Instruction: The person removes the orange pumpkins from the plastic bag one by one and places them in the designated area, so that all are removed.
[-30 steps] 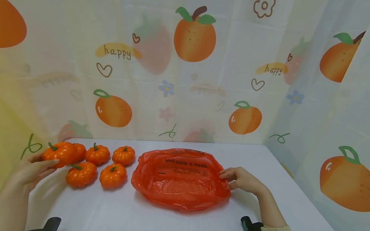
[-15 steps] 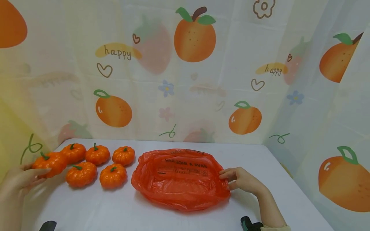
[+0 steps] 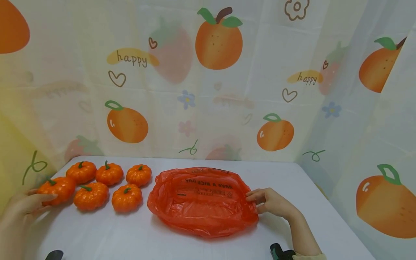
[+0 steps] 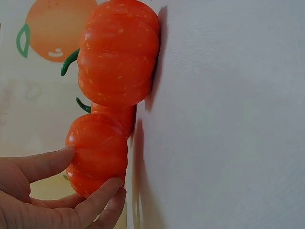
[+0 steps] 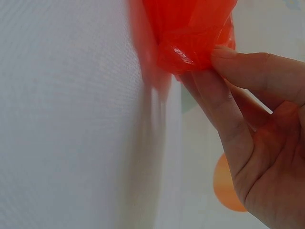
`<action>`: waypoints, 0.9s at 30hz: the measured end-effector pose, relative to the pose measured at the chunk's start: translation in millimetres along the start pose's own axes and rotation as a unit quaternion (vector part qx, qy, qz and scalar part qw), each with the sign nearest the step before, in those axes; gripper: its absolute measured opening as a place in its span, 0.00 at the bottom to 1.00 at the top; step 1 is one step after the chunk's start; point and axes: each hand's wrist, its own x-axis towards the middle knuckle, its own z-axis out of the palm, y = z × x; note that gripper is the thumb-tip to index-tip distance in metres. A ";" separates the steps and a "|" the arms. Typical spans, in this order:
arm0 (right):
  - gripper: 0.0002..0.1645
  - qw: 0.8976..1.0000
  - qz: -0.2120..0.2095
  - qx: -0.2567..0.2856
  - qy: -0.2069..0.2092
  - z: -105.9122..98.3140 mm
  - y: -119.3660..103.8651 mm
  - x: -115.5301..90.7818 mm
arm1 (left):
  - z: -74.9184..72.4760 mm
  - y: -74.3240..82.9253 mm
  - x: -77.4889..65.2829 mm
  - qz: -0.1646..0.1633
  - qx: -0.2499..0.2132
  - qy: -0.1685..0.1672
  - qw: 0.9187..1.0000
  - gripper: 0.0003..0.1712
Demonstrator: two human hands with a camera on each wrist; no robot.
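At the far left of the head view, my left hand [image 3: 22,207] holds a small orange pumpkin [image 3: 60,189] with a green stem, thumb on its near side. In the left wrist view the fingers wrap the held pumpkin [image 4: 97,152] low down, close to the white tabletop; whether it touches the surface I cannot tell. Several similar pumpkins [image 3: 91,196] sit to its right in two rows. My right hand [image 3: 276,202] pinches the right rim of a red plastic bag [image 3: 203,216], which lies spread with its mouth facing up. The right wrist view shows thumb and fingers on the bag's edge [image 5: 190,45].
A white cloth-covered table [image 3: 156,245] carries everything. Behind it hangs a curtain [image 3: 221,94] printed with oranges and strawberries, which also runs along the right side. Dark parts of wrist gear [image 3: 281,252] show at the bottom edge.
My left hand has carried its pumpkin left and then down, from in front of the back-left pumpkin to the front row's left end. My right hand and the bag stay put.
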 end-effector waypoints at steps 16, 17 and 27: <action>0.25 1.000 -0.004 -0.002 0.000 1.9 0.4 -0.2 | 15.9 -0.1 -10.2 -0.036 0.031 0.061 0.997 0.38; 0.25 1.000 -0.003 -0.005 0.001 1.8 0.5 0.0 | 15.6 -0.6 -9.5 -0.038 0.033 0.065 0.997 0.39; 0.25 1.000 0.008 -0.006 0.006 1.1 -0.6 -1.1 | 9.2 -2.9 2.8 -0.078 0.071 0.052 0.993 0.48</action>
